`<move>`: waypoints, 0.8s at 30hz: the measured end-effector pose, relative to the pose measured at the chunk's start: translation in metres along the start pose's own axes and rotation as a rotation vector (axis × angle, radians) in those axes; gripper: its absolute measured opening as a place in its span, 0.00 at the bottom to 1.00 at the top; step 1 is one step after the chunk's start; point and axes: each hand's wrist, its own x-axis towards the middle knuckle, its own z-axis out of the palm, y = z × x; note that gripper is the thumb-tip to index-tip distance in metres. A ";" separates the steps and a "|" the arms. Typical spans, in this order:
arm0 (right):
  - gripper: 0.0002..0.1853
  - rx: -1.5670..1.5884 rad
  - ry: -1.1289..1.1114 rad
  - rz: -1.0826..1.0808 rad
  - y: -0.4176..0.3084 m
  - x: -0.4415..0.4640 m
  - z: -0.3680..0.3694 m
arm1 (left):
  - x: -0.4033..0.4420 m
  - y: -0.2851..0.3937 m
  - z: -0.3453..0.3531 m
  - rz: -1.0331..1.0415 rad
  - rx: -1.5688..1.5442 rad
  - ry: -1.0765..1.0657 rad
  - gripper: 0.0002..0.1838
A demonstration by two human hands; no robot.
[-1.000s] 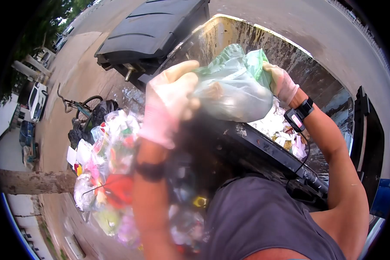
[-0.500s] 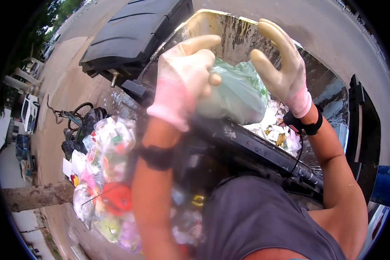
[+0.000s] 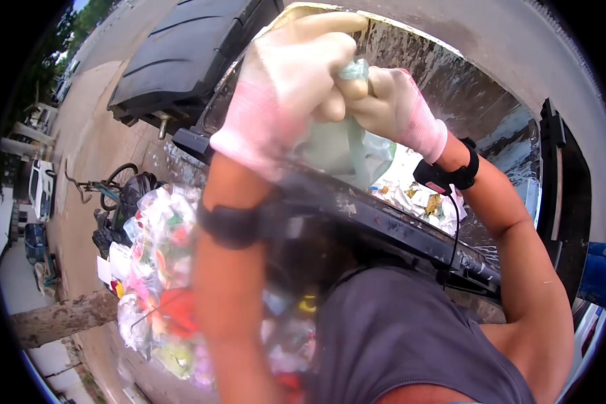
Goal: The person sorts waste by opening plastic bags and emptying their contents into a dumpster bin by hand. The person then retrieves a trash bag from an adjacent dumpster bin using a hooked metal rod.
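A pale green, see-through plastic bag (image 3: 347, 156) hangs over the near side of the open bin, and its gathered top pokes up between my hands. My left hand (image 3: 286, 74), in a white and pink glove, has its fingers curled round that top, with the index finger stretched out. Close against it, my gloved right hand (image 3: 392, 106) is closed on the same bunched plastic. The hands partly hide the bag. Below it in the bin (image 3: 451, 81), with stained walls, lies crumpled paper waste (image 3: 421, 202).
A black lid (image 3: 188, 60) is beside the bin at upper left. Bagged rubbish (image 3: 161, 269) is heaped left of my left arm, near a bicycle (image 3: 108, 185) and dark bags (image 3: 138, 192). A tree trunk (image 3: 64, 320) juts in at left; a white car (image 3: 42, 188) stands beyond.
My right hand has moved left and closed on the bag's top beside my left hand. My left hand has shifted slightly up and left. The bag's top is now gathered and raised.
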 end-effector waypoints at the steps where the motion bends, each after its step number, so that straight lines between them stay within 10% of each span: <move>1: 0.12 0.004 0.052 -0.057 0.003 0.002 -0.002 | -0.002 -0.005 -0.004 0.015 -0.009 0.015 0.21; 5: 0.09 -0.330 0.177 -0.338 0.025 0.000 -0.023 | -0.022 -0.050 0.001 -0.251 0.020 0.214 0.29; 8: 0.08 -0.321 0.226 -0.342 0.024 0.000 -0.031 | -0.031 -0.099 0.026 -0.466 0.521 -0.244 0.46; 12: 0.06 -0.147 0.270 -0.086 0.021 -0.005 -0.040 | -0.028 -0.105 0.075 -0.669 0.592 -0.327 0.32; 16: 0.13 -0.502 0.296 -0.425 0.034 -0.004 -0.064 | -0.009 -0.113 0.095 -0.617 0.699 -0.256 0.19; 17: 0.09 0.035 0.327 0.019 0.030 -0.007 -0.064 | -0.002 -0.112 0.095 -0.601 0.724 -0.256 0.16; 24: 0.13 0.371 0.456 0.260 0.045 -0.014 -0.084 | 0.011 -0.106 0.059 -0.413 0.071 0.211 0.09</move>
